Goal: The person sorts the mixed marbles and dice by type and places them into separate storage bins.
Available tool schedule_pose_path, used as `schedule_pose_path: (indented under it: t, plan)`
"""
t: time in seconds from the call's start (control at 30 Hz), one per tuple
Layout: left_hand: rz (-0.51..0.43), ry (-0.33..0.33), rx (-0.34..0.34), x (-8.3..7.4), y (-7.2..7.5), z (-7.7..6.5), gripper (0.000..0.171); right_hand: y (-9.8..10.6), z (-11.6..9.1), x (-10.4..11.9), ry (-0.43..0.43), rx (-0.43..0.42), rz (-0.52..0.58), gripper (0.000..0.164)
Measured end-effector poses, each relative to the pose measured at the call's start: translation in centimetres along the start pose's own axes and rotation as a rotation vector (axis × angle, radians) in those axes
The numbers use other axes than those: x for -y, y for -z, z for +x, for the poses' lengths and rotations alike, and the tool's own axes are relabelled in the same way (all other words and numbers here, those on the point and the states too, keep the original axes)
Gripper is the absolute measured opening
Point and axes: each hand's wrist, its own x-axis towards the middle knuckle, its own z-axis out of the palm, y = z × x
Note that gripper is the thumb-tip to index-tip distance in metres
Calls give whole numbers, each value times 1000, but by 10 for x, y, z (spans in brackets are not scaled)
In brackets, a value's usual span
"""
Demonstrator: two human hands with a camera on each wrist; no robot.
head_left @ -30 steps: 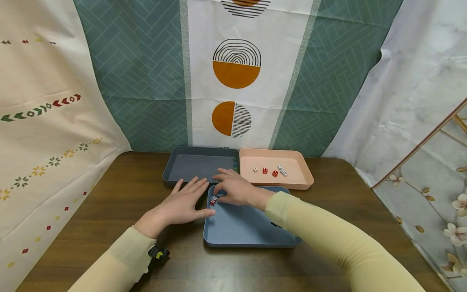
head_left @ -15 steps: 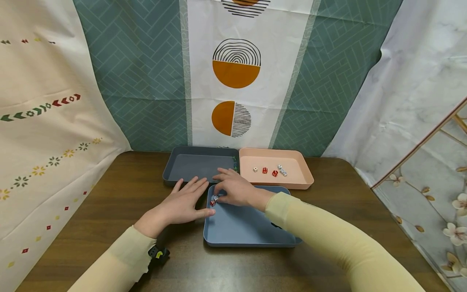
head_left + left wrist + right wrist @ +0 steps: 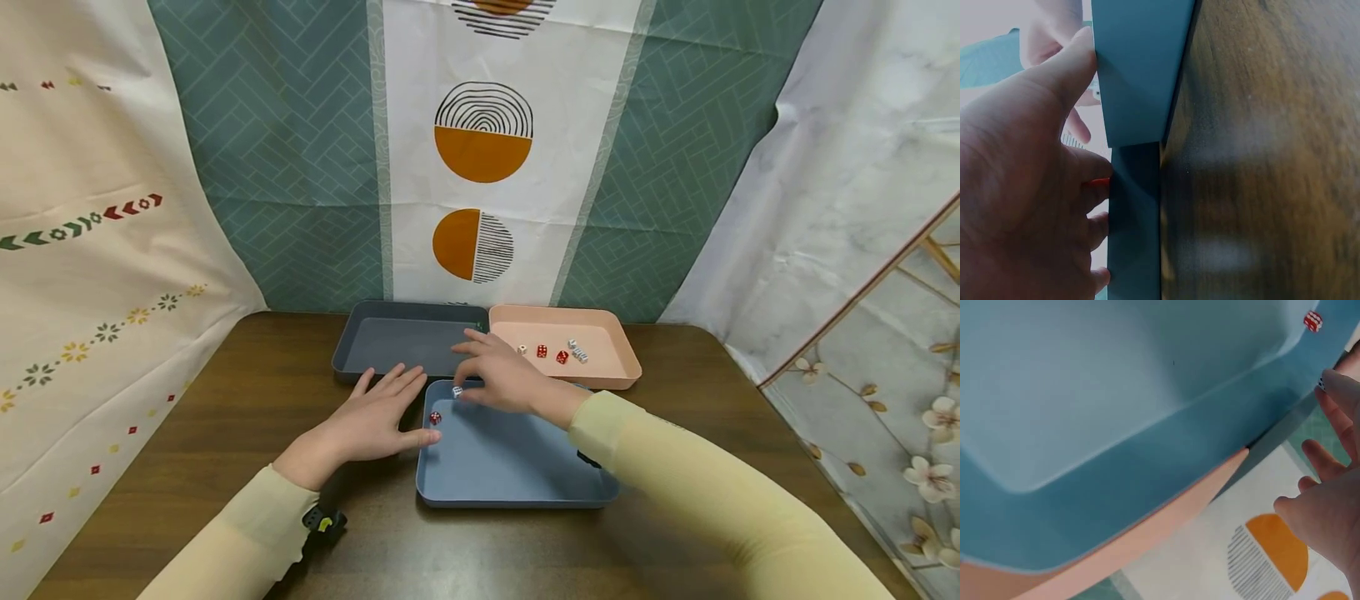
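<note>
My right hand (image 3: pixel 501 372) pinches a white die (image 3: pixel 457 391) between thumb and index finger, above the far left part of the blue tray (image 3: pixel 517 467). In the right wrist view only a sliver of that white die (image 3: pixel 1321 383) shows at the fingertips. A red die (image 3: pixel 435 417) lies by the blue tray's left wall. My left hand (image 3: pixel 367 423) is spread flat with straight fingers, its thumb over the blue tray's left rim. From the left wrist view, its other fingertips meet the rim of the dark grey tray (image 3: pixel 1135 219).
Behind the blue tray stand the dark grey tray, with small green dice (image 3: pixel 480 327) partly hidden at its right end, and a pink tray (image 3: pixel 622 367). Red dice (image 3: pixel 542 351) and several white dice (image 3: pixel 577 352) lie in the pink one. All trays sit on a wooden table (image 3: pixel 225 433).
The white die has left the red die's side, lifted in my right hand, which moved back and to the right. My left hand stays in place.
</note>
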Motion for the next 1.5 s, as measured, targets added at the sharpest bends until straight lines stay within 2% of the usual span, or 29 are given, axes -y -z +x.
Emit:
schedule_pose_path:
  t: [0.63,0.97,1.23,1.5]
  plan:
    - [-10,15,-1,1,1,-1,112,33,-25,-25,-137,-81,19,10]
    - [-12,13,-7,1,0,-2,110,46,-38,-36,-149,-110,47,2]
    - [-22,6,-10,-2,-1,-1,109,54,-47,-45,-195,-114,42,6]
    - [-19,5,-13,-3,0,-3,107,61,-54,-66,-272,-105,50,8]
